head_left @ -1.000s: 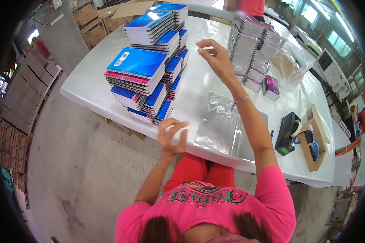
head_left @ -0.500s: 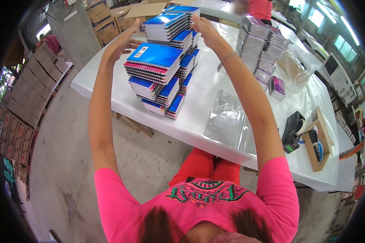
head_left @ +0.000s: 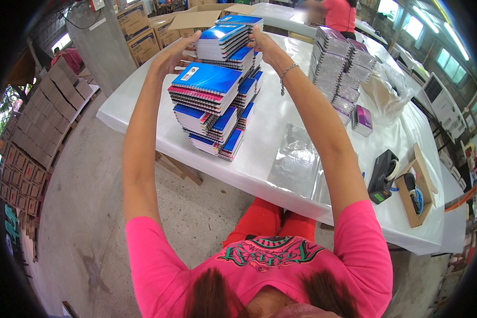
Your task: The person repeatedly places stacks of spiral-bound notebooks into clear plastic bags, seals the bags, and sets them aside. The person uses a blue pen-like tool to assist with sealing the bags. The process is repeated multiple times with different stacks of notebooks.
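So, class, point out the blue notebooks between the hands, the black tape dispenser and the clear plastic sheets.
Blue notebooks (head_left: 220, 34): head view, the top cover.
Black tape dispenser (head_left: 381, 178): head view, middle of its body.
Clear plastic sheets (head_left: 292, 160): head view, glossy upper face.

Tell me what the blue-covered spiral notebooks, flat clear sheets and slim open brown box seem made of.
Blue-covered spiral notebooks: probably paper pages behind glossy coated-card covers, judging by white edges and bright reflections.
Flat clear sheets: likely thin, shiny plastic film, since they are see-through with wrinkled highlights.
Slim open brown box: apparently matte cardboard, from its plain tan folded walls.
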Demonstrator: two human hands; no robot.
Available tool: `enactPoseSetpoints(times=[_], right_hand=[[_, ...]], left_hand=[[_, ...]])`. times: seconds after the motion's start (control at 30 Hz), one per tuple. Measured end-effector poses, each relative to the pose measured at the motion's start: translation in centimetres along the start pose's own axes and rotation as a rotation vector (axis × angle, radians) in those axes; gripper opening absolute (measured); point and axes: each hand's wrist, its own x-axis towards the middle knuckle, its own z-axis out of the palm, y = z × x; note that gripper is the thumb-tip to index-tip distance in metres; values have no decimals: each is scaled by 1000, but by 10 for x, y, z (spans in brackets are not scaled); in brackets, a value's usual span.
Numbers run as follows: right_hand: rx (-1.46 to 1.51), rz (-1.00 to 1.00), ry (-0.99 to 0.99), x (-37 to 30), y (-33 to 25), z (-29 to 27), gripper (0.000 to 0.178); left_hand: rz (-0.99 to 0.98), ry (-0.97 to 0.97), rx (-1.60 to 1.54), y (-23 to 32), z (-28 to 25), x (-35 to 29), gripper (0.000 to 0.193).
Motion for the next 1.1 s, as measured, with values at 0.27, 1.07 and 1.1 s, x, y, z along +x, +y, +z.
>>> enactPoseSetpoints(times=[0.27,1.07,1.1], right_hand=[[52,-155,61,-5,-2,3,56],[198,-222,131,-330,72,-186,102],[203,-195,132,-341,82,-190,103]], left_hand=[[-11,-39,3,6,-10,-4,112],[555,-556,-239,-66,316,-149,94],[561,-577,-218,-74,328,-151,91]])
